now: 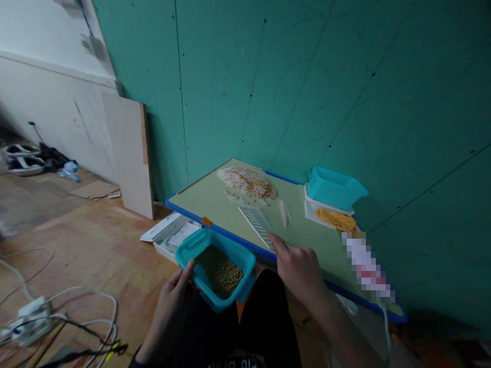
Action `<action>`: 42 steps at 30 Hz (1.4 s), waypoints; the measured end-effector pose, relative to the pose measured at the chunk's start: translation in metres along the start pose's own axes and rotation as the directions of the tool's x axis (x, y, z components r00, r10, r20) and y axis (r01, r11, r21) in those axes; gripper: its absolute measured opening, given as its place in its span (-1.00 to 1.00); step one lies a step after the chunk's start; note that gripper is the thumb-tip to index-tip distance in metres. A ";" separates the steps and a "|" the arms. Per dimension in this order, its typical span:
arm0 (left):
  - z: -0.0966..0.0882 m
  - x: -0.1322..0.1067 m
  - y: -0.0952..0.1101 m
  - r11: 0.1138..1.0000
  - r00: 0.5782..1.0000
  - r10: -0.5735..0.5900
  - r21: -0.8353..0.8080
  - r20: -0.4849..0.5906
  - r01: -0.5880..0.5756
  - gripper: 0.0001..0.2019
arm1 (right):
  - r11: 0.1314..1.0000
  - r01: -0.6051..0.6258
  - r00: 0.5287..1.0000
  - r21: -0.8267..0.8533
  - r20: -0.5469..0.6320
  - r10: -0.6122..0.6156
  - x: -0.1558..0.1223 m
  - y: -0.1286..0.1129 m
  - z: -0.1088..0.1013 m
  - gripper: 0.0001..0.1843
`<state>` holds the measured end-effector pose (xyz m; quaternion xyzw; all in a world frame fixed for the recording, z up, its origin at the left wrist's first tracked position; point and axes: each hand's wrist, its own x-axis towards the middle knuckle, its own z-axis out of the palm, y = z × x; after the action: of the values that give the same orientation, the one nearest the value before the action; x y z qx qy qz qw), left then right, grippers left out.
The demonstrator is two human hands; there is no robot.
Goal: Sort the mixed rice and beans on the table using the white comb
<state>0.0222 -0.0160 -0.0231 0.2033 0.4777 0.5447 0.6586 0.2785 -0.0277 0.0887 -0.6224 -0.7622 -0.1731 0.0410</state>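
Note:
My left hand (173,296) grips the near rim of a teal container (215,268) filled with small green beans, held below the near edge of a low green table with a blue rim (215,202). My right hand (297,266) rests at that edge, its fingers curled onto a flat striped scraper (258,225) that lies on the tabletop. Farther back on the table lies a heap of white rice mixed with yellow beans (249,183), and a small separate pile of rice (284,210) sits to its right.
A second teal container (334,187) stands on white trays at the table's back right, beside a tray of yellow grains (336,220). A teal wall rises behind. A white box (169,234) sits on the wooden floor; a power strip with cables (34,317) lies at the left.

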 end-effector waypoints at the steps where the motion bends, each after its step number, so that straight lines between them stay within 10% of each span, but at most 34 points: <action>1: -0.001 0.001 -0.001 1.000 1.000 0.006 -0.008 0.001 -0.006 -0.59 | 1.000 -0.016 1.000 -0.009 0.001 0.016 -0.001 0.001 0.000 -0.47; 18: -0.003 0.002 0.002 0.994 0.997 0.072 0.078 0.001 -0.072 -0.59 | 0.920 -0.391 0.920 0.004 0.017 0.391 0.035 0.006 0.001 -0.67; 42: -0.011 0.011 -0.011 0.998 0.998 0.062 -0.005 -0.009 -0.062 -0.58 | 0.931 -0.296 0.953 0.214 0.002 0.303 0.091 -0.006 0.014 -0.68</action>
<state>0.0185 -0.0121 -0.0413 0.2139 0.4725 0.5670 0.6400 0.2544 0.0607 0.0994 -0.7206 -0.6718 -0.0923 0.1449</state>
